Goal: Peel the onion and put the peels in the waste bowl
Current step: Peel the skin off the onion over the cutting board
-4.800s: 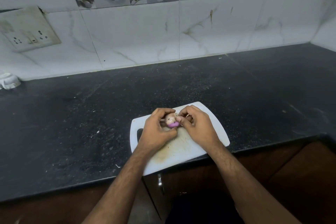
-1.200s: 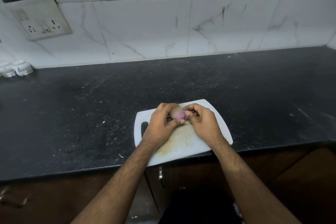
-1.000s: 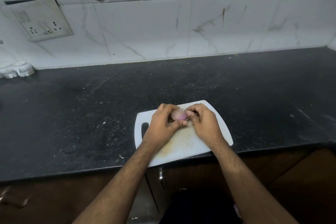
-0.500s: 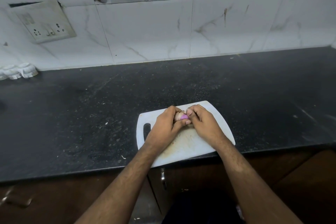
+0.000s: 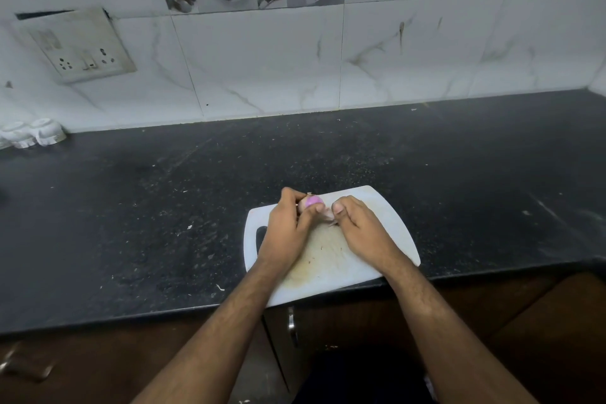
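Both hands are met over the board point(image 5: 387, 226): the onion point(image 5: 313, 203) is gripped by the left hand point(image 5: 288, 233), a loosened peel point(image 5: 328, 215) pinched by the right hand point(image 5: 360, 233). Purple flesh is bared; peeling seems partly done. No waste bowl is seen; at 10 o'clock, white cups point(image 5: 32, 134).

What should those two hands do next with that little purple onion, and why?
Probably the right hand should pull the loose pale peel away, since it pinches the peel hanging from the small purple onion gripped in the left hand above the white plastic cutting board. No waste bowl is visible.
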